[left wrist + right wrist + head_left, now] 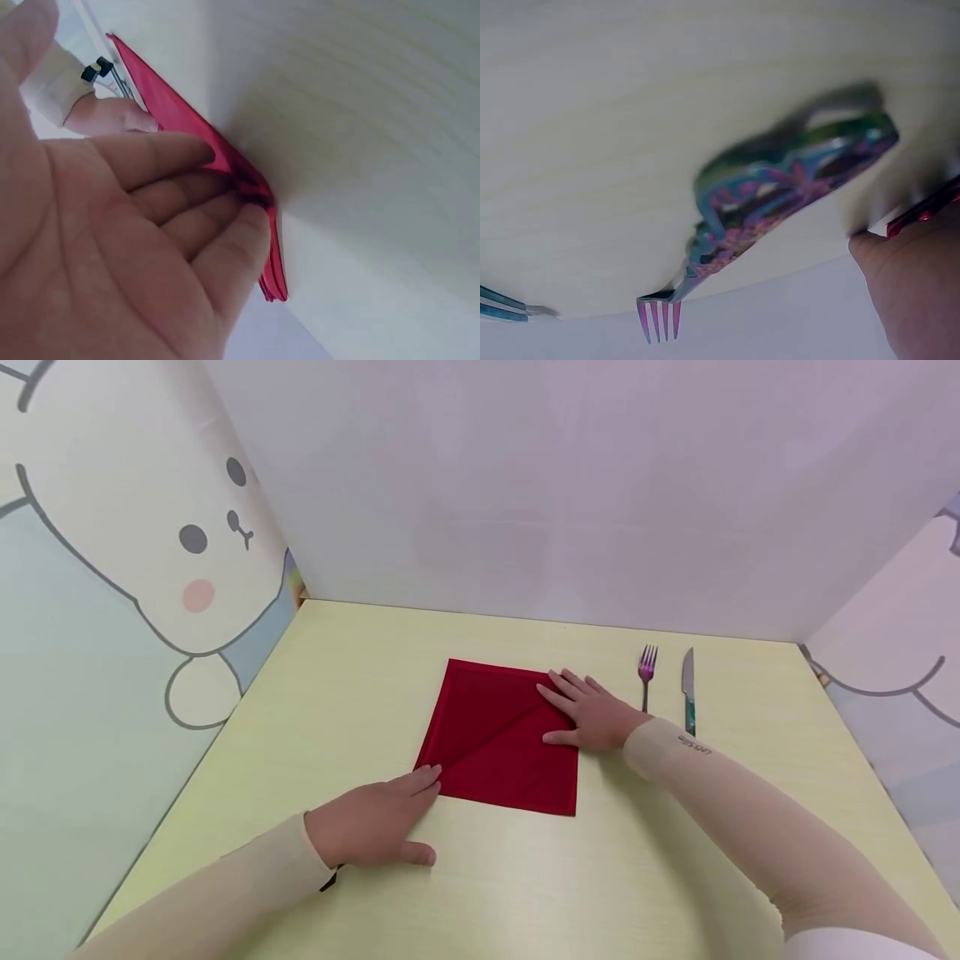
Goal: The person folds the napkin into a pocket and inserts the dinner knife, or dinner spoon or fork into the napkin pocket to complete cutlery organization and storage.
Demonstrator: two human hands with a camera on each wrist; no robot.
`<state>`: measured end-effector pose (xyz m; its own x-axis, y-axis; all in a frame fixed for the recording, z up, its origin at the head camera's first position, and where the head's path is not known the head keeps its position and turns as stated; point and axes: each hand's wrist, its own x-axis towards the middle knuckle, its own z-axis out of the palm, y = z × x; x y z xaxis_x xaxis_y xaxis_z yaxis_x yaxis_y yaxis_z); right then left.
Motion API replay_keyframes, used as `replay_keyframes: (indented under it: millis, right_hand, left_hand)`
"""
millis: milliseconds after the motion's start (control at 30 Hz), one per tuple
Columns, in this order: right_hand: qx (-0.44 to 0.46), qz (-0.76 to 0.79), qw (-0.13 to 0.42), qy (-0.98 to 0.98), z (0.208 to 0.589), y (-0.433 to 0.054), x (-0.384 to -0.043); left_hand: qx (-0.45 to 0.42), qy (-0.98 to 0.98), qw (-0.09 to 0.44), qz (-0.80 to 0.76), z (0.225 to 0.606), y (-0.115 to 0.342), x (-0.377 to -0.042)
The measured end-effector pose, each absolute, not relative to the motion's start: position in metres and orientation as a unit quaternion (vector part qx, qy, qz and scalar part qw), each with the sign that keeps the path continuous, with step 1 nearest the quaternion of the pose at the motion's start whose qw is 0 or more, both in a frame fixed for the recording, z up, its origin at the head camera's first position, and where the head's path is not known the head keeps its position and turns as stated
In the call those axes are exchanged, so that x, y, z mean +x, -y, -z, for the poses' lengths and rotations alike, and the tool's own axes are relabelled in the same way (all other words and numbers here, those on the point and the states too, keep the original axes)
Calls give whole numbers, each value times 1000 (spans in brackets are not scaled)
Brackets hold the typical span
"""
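Observation:
A red cloth napkin [487,714] lies flat on the table as a square, with a diagonal line running from its near left corner to its far right corner. My left hand [367,822] touches the near left corner with straight fingertips, thumb held apart on the table side. In the left wrist view, that hand's palm [127,232] faces the camera and its fingertips meet the layered napkin edge [274,255]. Toward the far right corner, my right hand [596,714] rests on the cloth, fingers spread. The right wrist view shows only part of that hand [922,285].
To the right of the napkin lie a fork [647,670] with purplish tines and a knife [688,685] with a green-blue handle. My right forearm [750,810] crosses in front of their lower ends. Pale walls enclose the light wooden table [360,677] at the back and sides.

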<state>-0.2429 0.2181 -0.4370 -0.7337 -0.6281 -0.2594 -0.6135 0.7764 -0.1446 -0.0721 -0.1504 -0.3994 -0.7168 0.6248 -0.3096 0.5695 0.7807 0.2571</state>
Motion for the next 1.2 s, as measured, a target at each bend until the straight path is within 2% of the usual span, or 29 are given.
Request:
replay_keyframes:
  millis: [500,1200]
  right_hand:
    - [-324,22,146,-935,440,-219,-243]
    - [-328,30,140,-934,435,-217,-242]
  left_hand:
    - [301,-925,206,-104,404,155,-65]
    - [316,-927,181,-84,407,152,-59]
